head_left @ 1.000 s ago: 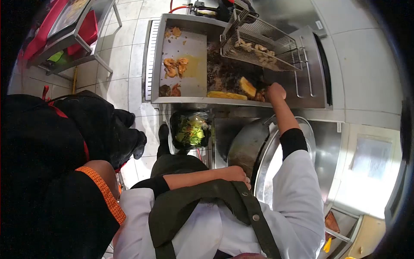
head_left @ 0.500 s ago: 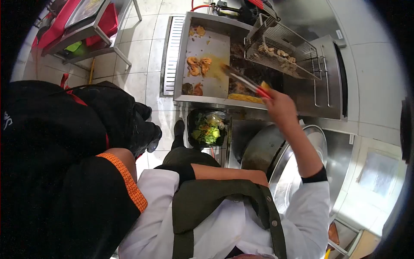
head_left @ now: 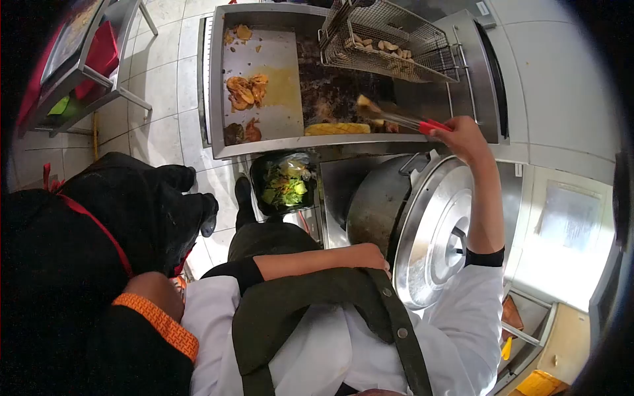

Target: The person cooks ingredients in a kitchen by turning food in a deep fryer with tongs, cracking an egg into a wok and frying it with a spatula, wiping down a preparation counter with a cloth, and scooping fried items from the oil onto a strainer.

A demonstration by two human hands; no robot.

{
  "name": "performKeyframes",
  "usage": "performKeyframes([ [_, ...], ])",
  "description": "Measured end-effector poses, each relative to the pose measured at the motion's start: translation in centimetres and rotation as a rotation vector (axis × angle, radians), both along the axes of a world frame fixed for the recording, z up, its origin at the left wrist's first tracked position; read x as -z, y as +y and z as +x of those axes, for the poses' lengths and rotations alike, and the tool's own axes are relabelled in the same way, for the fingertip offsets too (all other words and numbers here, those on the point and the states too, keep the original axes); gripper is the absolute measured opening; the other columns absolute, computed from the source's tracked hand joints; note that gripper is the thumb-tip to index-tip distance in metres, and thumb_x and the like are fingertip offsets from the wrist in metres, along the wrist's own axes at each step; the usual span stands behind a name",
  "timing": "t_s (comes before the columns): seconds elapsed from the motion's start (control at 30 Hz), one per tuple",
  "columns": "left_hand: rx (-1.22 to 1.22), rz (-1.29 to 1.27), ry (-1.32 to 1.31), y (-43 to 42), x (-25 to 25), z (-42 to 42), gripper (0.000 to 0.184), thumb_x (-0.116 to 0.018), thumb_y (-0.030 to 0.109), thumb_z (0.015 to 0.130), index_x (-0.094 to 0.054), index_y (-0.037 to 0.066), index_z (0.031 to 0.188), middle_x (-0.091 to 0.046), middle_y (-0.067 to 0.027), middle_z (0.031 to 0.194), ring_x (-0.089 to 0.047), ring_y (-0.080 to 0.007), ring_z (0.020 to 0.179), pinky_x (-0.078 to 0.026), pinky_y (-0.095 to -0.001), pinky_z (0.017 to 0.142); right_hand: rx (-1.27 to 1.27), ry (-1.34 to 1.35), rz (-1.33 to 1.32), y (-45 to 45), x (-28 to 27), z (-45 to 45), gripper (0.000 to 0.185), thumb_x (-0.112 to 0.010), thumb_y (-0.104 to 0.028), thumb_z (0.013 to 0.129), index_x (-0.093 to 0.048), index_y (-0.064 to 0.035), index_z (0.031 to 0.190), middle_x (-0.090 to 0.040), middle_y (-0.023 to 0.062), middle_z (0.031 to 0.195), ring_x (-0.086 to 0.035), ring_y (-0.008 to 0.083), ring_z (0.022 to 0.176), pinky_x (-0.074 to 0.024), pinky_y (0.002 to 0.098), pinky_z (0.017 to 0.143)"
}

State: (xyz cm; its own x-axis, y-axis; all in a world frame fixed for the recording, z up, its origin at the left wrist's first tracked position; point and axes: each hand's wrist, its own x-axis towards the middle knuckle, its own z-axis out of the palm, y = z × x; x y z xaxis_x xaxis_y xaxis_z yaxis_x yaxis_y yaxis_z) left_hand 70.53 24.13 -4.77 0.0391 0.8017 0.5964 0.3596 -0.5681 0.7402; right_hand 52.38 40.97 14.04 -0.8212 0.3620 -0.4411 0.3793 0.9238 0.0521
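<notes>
My right hand (head_left: 463,137) is closed around the red handle of a kitchen tool (head_left: 403,120), perhaps tongs or a brush, whose far end is over the griddle (head_left: 323,86). Below that end a long yellow piece of food (head_left: 338,129) lies along the griddle's front edge, with small browned bits to its right. My left hand (head_left: 371,255) rests across my front beside the large pot; its fingers are mostly hidden. Orange cooked food (head_left: 246,91) sits on the paler left part of the griddle. Above the dark part is a wire basket (head_left: 396,56) with pale pieces inside.
A black bin of salad scraps (head_left: 285,183) is below the griddle's front edge. A large pot (head_left: 373,204) with a metal lid (head_left: 439,231) is to its right. A co-worker in black (head_left: 72,264) is close on the left. A metal table (head_left: 99,76) is at the upper left.
The tool swung left over the pale part of the griddle, then back right to the dark part. A yellow piece by my right hand earlier no longer shows there. The view has shifted too.
</notes>
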Motion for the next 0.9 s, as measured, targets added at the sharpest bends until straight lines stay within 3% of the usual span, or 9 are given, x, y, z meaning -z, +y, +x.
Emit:
performKeyframes([
  [0.07,0.011,0.020,-0.015,-0.1,-0.3,-0.4,0.019,-0.053,0.021,0.070,-0.056,0.013,0.087,-0.051,-0.0057,0.077,-0.054,-0.0254,0.072,-0.040,-0.0363,0.061,0.059,-0.055,0.194,3.3,1.4,-0.9,0.039,-0.071,-0.030,0.063,-0.063,0.0025,0.082,-0.060,0.0238,0.079,-0.060,0.0324,0.079,-0.0465,0.0366,0.067],
  [0.17,0.013,0.033,-0.023,0.7,0.6,0.4,0.023,-0.053,0.026,0.072,-0.053,0.010,0.089,-0.049,-0.0072,0.075,-0.054,-0.0268,0.071,-0.039,-0.0378,0.060,0.016,-0.009,0.282,7.3,5.3,-2.2,0.045,-0.072,-0.031,0.060,-0.061,0.0072,0.081,-0.060,0.0245,0.078,-0.061,0.0327,0.076,-0.0466,0.0370,0.067],
  [0.27,0.057,-0.098,0.000,0.6,0.5,0.4,0.022,-0.052,0.028,0.074,-0.052,0.010,0.087,-0.050,-0.0072,0.077,-0.054,-0.0270,0.069,-0.039,-0.0380,0.061,0.064,-0.160,0.371,9.0,8.9,-3.7,0.042,-0.072,-0.032,0.061,-0.063,-0.0007,0.087,-0.061,0.0189,0.093,-0.058,0.0314,0.090,-0.0472,0.0371,0.075],
  [0.37,0.033,-0.063,0.039,0.0,0.2,-0.7,0.022,-0.053,0.029,0.073,-0.056,0.013,0.087,-0.053,-0.0052,0.081,-0.054,-0.0258,0.072,-0.039,-0.0360,0.062,0.014,-0.187,0.385,8.7,10.7,-3.8,0.043,-0.070,-0.034,0.064,-0.063,-0.0031,0.092,-0.060,0.0154,0.098,-0.057,0.0302,0.093,-0.0472,0.0367,0.075],
  [0.47,0.126,0.016,-0.201,0.3,1.5,-0.7,0.025,-0.054,0.029,0.070,-0.059,0.016,0.090,-0.055,-0.0036,0.085,-0.054,-0.0246,0.075,-0.037,-0.0334,0.063,-0.013,-0.211,0.425,7.9,12.1,-3.7,0.040,-0.066,-0.034,0.067,-0.062,-0.0042,0.094,-0.059,0.0156,0.101,-0.057,0.0285,0.095,-0.0475,0.0365,0.075],
  [0.57,0.080,0.041,-0.175,0.7,2.4,-0.5,0.031,-0.057,0.027,0.065,-0.059,0.018,0.095,-0.055,-0.0027,0.087,-0.055,-0.0234,0.077,-0.037,-0.0321,0.064,-0.064,-0.134,0.451,9.5,13.5,-3.2,0.034,-0.062,-0.032,0.070,-0.063,-0.0044,0.091,-0.060,0.0152,0.097,-0.058,0.0283,0.092,-0.0479,0.0369,0.075],
  [0.67,0.195,0.071,-0.270,0.5,1.5,-1.5,0.036,-0.059,0.028,0.061,-0.059,0.018,0.095,-0.055,-0.0034,0.088,-0.055,-0.0239,0.077,-0.036,-0.0338,0.065,-0.046,-0.093,0.454,7.3,10.1,-2.2,0.029,-0.060,-0.028,0.071,-0.064,-0.0043,0.088,-0.061,0.0157,0.092,-0.059,0.0299,0.088,-0.0480,0.0385,0.072],
  [0.83,0.215,-0.055,-0.051,1.5,1.2,-1.9,0.046,-0.061,0.030,0.056,-0.057,0.020,0.101,-0.055,-0.0041,0.096,-0.054,-0.0252,0.081,-0.037,-0.0354,0.065,-0.088,0.021,0.450,4.2,4.6,0.5,0.023,-0.060,-0.025,0.070,-0.064,-0.0051,0.082,-0.061,0.0168,0.083,-0.059,0.0326,0.082,-0.0464,0.0423,0.069],
  [0.9,0.192,0.004,-0.110,1.6,1.4,-1.5,0.047,-0.061,0.030,0.056,-0.057,0.020,0.102,-0.055,-0.0044,0.097,-0.054,-0.0257,0.081,-0.038,-0.0356,0.065,-0.259,0.124,0.310,1.6,2.2,1.6,0.023,-0.059,-0.026,0.073,-0.063,-0.0056,0.084,-0.061,0.0162,0.079,-0.059,0.0328,0.078,-0.0455,0.0427,0.068],
])
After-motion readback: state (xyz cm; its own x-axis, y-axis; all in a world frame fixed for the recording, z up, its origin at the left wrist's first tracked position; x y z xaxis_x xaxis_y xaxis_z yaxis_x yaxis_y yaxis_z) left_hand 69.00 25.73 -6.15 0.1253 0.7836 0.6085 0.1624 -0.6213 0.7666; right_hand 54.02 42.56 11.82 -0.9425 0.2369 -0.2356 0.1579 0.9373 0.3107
